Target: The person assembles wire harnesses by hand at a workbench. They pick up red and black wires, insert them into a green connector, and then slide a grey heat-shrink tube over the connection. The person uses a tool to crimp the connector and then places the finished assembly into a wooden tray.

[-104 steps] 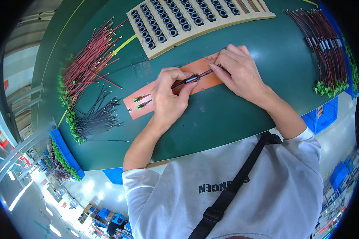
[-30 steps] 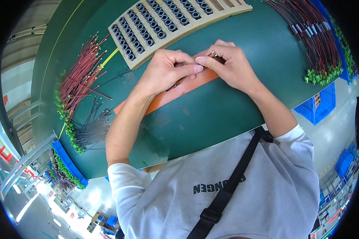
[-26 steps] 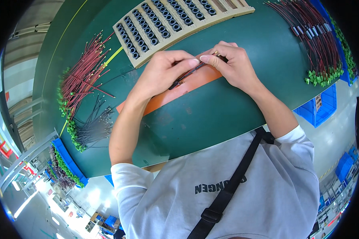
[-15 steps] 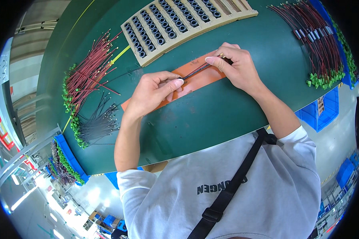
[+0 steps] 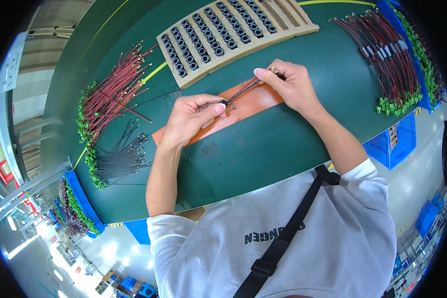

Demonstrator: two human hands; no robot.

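Both hands work above an orange mat [image 5: 256, 103] on the green table. My left hand [image 5: 187, 119] is closed, thumb against fingers, around a small black ring [image 5: 224, 102] that peeks out at the fingertips. From there a thin pair of red and black wires [image 5: 244, 90] runs up to my right hand [image 5: 294, 87]. That hand pinches the wires near their ends between thumb and fingers, and small brass-coloured tips [image 5: 272, 68] show beyond the thumb. The wires are taut between the hands. Whether they pass through the ring is hidden by my left fingers.
Beyond the mat sits a beige slotted tray [image 5: 203, 75] with rows of black rings. Red wires [image 5: 116, 94] and black wires [image 5: 119, 161] with green connectors lie at left. Red-black wires with grey cylinders [image 5: 382, 51] lie at right. A blue bin [image 5: 400, 146] stands past the near edge.
The whole view has shifted slightly, with the tray and mat a little lower. Both hands keep their grip, and the right thumb has lifted slightly along the wires.
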